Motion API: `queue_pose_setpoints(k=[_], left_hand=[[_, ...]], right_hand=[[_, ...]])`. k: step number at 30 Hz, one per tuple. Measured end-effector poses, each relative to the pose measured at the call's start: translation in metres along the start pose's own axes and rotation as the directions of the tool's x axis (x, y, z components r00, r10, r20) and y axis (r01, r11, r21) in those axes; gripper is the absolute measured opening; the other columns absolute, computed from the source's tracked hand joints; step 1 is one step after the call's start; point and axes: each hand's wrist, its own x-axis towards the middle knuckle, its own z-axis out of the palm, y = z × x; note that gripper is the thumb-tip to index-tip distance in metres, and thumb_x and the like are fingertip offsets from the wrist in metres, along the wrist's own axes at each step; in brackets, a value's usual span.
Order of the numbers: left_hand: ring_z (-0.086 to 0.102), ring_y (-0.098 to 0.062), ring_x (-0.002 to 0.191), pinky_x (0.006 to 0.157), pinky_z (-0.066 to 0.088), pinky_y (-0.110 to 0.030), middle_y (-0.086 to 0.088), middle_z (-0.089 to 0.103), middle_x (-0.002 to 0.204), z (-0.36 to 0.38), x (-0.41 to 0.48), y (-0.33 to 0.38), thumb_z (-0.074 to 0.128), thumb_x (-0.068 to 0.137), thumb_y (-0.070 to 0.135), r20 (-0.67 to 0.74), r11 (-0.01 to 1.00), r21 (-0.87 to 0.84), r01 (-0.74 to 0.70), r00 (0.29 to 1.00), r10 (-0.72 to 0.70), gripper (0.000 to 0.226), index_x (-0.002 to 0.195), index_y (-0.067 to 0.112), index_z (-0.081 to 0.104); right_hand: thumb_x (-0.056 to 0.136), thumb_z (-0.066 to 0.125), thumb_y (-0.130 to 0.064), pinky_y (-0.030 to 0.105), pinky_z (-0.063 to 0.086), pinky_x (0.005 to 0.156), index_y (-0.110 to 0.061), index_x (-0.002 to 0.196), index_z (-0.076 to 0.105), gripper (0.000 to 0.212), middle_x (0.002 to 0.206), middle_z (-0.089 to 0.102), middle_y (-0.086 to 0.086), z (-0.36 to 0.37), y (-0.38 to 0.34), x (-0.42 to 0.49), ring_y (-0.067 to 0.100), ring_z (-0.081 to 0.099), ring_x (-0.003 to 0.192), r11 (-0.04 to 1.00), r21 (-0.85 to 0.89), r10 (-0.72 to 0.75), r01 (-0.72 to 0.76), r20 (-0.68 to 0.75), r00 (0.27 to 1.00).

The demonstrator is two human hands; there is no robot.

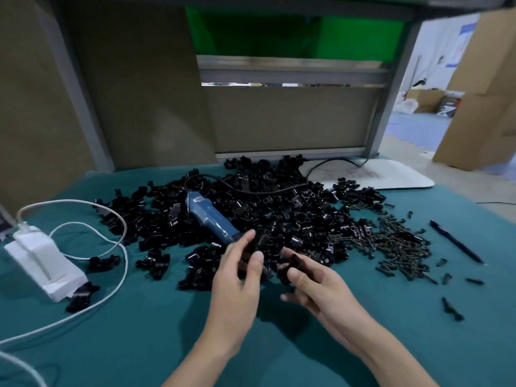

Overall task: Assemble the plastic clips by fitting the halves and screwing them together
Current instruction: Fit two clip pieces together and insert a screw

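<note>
A big heap of black plastic clip halves (251, 208) covers the middle of the teal table cloth (139, 331). A blue electric screwdriver (208, 217) lies on the heap, tip toward me. Dark screws (399, 247) are piled to the right of the heap. My left hand (237, 283) pinches one black clip half (255, 244) between thumb and fingers just in front of the heap. My right hand (315, 289) holds a second black clip half (290, 266) under its thumb, close beside the first. The two halves are apart.
A white power adapter (42, 261) with white cables lies at the left, with loose clip pieces beside it. A dark pen (455, 241) and a few stray clip pieces lie at the right. A white pad (371, 175) sits at the back right; a frame and cardboard stand behind the table.
</note>
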Motion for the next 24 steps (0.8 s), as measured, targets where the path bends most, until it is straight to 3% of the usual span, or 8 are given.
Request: queue_pose_setpoints(k=[4, 7, 13, 15, 18, 21, 24], left_hand=[[0.061, 0.01, 0.11, 0.089, 0.046, -0.008, 0.017, 0.066, 0.123, 0.002, -0.001, 0.002, 0.067, 0.096, 0.019, 0.143, 0.984, -0.119, 0.134, 0.983, -0.116, 0.041, 0.127, 0.043, 0.057], [0.063, 0.013, 0.103, 0.083, 0.045, -0.002, 0.024, 0.073, 0.109, 0.001, 0.002, 0.0, 0.067, 0.094, 0.005, 0.175, 0.963, -0.198, 0.185, 0.973, -0.151, 0.041, 0.126, 0.03, 0.062], [0.07, -0.013, 0.094, 0.082, 0.054, -0.019, 0.005, 0.072, 0.097, -0.001, 0.007, -0.005, 0.067, 0.091, -0.005, 0.137, 0.942, -0.273, 0.193, 0.977, -0.161, 0.035, 0.109, 0.024, 0.069], [0.068, -0.011, 0.083, 0.074, 0.054, -0.019, -0.001, 0.071, 0.098, 0.0, 0.007, -0.006, 0.066, 0.091, -0.007, 0.151, 0.936, -0.293, 0.197, 0.976, -0.158, 0.036, 0.106, 0.025, 0.072], [0.068, -0.008, 0.081, 0.077, 0.053, -0.017, 0.007, 0.075, 0.094, 0.0, 0.006, -0.006, 0.063, 0.092, -0.011, 0.23, 0.92, -0.315, 0.234, 0.959, -0.165, 0.045, 0.101, 0.031, 0.077], [0.071, -0.008, 0.09, 0.083, 0.055, -0.022, 0.007, 0.076, 0.098, -0.001, 0.006, -0.008, 0.062, 0.092, -0.001, 0.303, 0.898, -0.318, 0.304, 0.93, -0.208, 0.041, 0.105, 0.034, 0.075], [0.068, -0.009, 0.092, 0.091, 0.054, -0.028, 0.006, 0.076, 0.099, -0.002, 0.004, -0.008, 0.064, 0.085, 0.027, 0.305, 0.9, -0.309, 0.307, 0.928, -0.212, 0.024, 0.105, 0.035, 0.076]], right_hand=[[0.081, 0.073, -0.03, 0.034, 0.062, 0.075, -0.023, 0.123, 0.073, 0.043, 0.071, 0.062, -0.008, -0.005, 0.0, 0.002, 0.009, 0.036, 0.05, 0.999, -0.025, -0.034, 0.033, -0.066, 0.997], [0.083, 0.07, -0.031, 0.033, 0.062, 0.079, -0.017, 0.121, 0.076, 0.04, 0.095, 0.074, 0.003, -0.007, 0.002, 0.006, 0.01, 0.04, 0.052, 0.998, 0.055, 0.019, -0.014, -0.083, 0.996], [0.086, 0.07, -0.027, 0.03, 0.061, 0.082, -0.015, 0.111, 0.081, 0.03, 0.104, 0.076, 0.007, -0.011, 0.003, 0.01, 0.009, 0.051, 0.057, 0.994, 0.096, 0.056, -0.053, -0.033, 0.998], [0.083, 0.073, -0.03, 0.032, 0.06, 0.083, -0.017, 0.113, 0.081, 0.033, 0.108, 0.076, 0.011, -0.011, 0.002, 0.009, 0.01, 0.056, 0.062, 0.997, 0.063, 0.043, -0.042, -0.027, 0.999], [0.082, 0.075, -0.033, 0.033, 0.059, 0.082, -0.015, 0.117, 0.079, 0.04, 0.117, 0.073, 0.021, -0.011, 0.0, 0.008, 0.018, 0.068, 0.082, 0.998, 0.054, 0.024, -0.023, -0.01, 1.0], [0.083, 0.074, -0.033, 0.031, 0.059, 0.083, -0.015, 0.118, 0.078, 0.04, 0.123, 0.072, 0.021, -0.008, 0.0, 0.006, 0.026, 0.07, 0.106, 0.998, 0.058, 0.029, -0.029, -0.004, 1.0], [0.084, 0.073, -0.03, 0.03, 0.059, 0.082, -0.015, 0.115, 0.079, 0.035, 0.119, 0.074, 0.02, -0.006, -0.001, 0.006, 0.024, 0.072, 0.107, 0.998, 0.055, 0.026, -0.026, -0.009, 1.0]])
